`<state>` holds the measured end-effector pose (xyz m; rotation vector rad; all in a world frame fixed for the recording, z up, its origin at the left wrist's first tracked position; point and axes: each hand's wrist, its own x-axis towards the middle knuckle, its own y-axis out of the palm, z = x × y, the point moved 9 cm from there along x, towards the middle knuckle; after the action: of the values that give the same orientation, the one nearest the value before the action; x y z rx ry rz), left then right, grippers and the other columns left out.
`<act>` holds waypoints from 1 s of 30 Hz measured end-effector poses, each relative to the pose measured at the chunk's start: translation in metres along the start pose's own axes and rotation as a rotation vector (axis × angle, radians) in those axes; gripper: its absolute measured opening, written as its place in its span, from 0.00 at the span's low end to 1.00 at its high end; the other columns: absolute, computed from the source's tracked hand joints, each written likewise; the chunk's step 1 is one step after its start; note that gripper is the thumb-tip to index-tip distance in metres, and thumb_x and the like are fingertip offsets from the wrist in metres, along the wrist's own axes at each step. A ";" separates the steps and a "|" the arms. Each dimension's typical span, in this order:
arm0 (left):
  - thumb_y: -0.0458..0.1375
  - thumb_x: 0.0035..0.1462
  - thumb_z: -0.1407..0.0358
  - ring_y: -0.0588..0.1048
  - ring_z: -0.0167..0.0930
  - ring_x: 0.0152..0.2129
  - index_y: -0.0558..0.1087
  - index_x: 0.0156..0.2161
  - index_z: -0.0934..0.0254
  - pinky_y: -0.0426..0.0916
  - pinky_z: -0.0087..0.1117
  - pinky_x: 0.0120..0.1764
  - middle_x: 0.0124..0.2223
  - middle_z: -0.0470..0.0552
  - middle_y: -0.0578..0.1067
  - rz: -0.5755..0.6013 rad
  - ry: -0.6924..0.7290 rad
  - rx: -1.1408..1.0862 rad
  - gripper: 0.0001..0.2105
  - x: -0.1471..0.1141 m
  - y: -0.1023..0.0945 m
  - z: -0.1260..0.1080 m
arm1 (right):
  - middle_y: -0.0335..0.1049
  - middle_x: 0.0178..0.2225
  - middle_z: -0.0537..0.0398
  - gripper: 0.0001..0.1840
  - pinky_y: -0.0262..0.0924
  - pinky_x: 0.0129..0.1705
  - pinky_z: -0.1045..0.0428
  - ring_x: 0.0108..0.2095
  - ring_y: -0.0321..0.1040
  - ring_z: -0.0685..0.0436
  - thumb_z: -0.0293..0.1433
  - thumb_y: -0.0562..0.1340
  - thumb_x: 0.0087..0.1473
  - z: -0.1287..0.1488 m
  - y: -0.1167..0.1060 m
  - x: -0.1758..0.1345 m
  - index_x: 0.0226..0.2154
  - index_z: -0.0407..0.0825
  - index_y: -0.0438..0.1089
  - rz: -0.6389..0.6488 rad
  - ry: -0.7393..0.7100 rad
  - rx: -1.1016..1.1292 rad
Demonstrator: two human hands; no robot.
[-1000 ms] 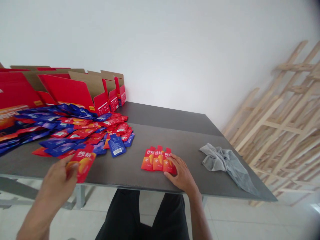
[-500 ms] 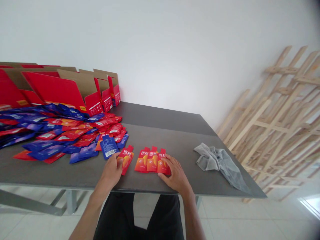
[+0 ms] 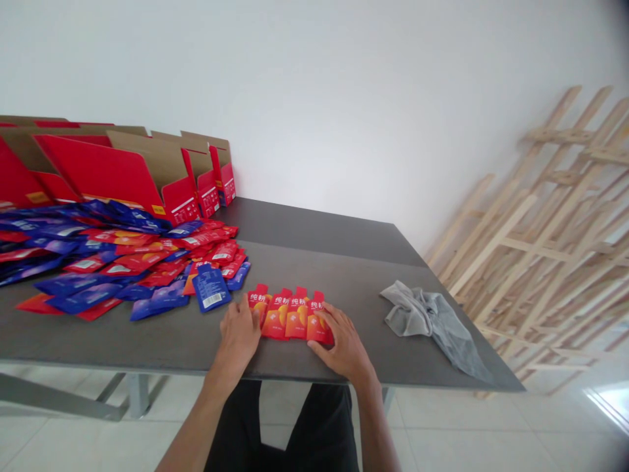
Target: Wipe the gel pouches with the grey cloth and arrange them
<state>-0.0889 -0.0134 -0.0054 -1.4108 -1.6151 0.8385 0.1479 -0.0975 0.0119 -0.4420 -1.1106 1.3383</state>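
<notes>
Several red pouches (image 3: 296,314) with orange fruit pictures lie face up in an overlapping row near the table's front edge. At the row's left end, my left hand (image 3: 240,333) grips the leftmost red pouch (image 3: 258,299), covering its lower part. The thumb and fingers of my right hand (image 3: 344,341) are curved around the right edge of the rightmost red pouch (image 3: 318,320). Just beyond my left hand, a blue pouch (image 3: 211,288) lies with its barcode side up, at the near edge of a large mixed pile of red and blue pouches (image 3: 142,262).
Open red cardboard boxes (image 3: 105,167) stand behind the pile, against the white wall. A crumpled grey cloth (image 3: 417,311) rests on the dark table (image 3: 314,262) at the right. Wooden frames (image 3: 535,242) lean on the wall beyond the table's right end.
My left hand has moved right with its red pouch, which now meets the left end of the row. My right hand has stayed nearly still at the other end.
</notes>
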 end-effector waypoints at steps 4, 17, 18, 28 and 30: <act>0.43 0.67 0.61 0.72 0.46 0.48 0.60 0.65 0.78 0.66 0.49 0.52 0.50 0.69 0.69 0.030 0.041 -0.036 0.27 -0.001 0.005 -0.003 | 0.60 0.63 0.45 0.31 0.52 0.66 0.37 0.64 0.57 0.35 0.37 0.66 0.54 0.000 0.000 0.000 0.60 0.52 0.64 0.000 -0.002 0.001; 0.47 0.65 0.60 0.68 0.46 0.49 0.69 0.60 0.70 0.65 0.52 0.55 0.52 0.66 0.68 -0.117 0.180 -0.158 0.24 -0.008 -0.001 -0.004 | 0.60 0.63 0.47 0.32 0.53 0.66 0.37 0.64 0.56 0.36 0.38 0.66 0.54 -0.001 0.000 0.000 0.60 0.54 0.63 0.003 0.016 -0.006; 0.47 0.64 0.59 0.68 0.46 0.49 0.68 0.60 0.70 0.65 0.51 0.55 0.52 0.66 0.68 -0.127 0.169 -0.144 0.24 -0.008 -0.005 0.000 | 0.60 0.64 0.47 0.31 0.53 0.66 0.37 0.64 0.56 0.36 0.38 0.66 0.54 -0.002 0.000 0.000 0.60 0.54 0.64 0.004 0.015 -0.007; 0.46 0.62 0.58 0.69 0.51 0.49 0.69 0.51 0.72 0.64 0.54 0.53 0.44 0.67 0.72 -0.450 -0.089 0.157 0.21 -0.003 -0.113 0.126 | 0.60 0.64 0.47 0.31 0.54 0.65 0.36 0.64 0.56 0.36 0.39 0.65 0.55 -0.002 0.001 -0.001 0.60 0.54 0.63 -0.004 0.002 -0.006; 0.45 0.63 0.58 0.70 0.50 0.48 0.68 0.52 0.72 0.63 0.53 0.54 0.44 0.64 0.72 -0.478 -0.067 0.180 0.21 0.000 -0.129 0.138 | 0.60 0.63 0.46 0.31 0.54 0.65 0.36 0.64 0.57 0.35 0.39 0.65 0.56 -0.003 0.000 -0.002 0.60 0.54 0.63 -0.007 0.000 -0.004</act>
<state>-0.2703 -0.0286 0.0468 -0.8278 -1.7781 0.7274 0.1502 -0.0979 0.0096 -0.4410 -1.1139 1.3300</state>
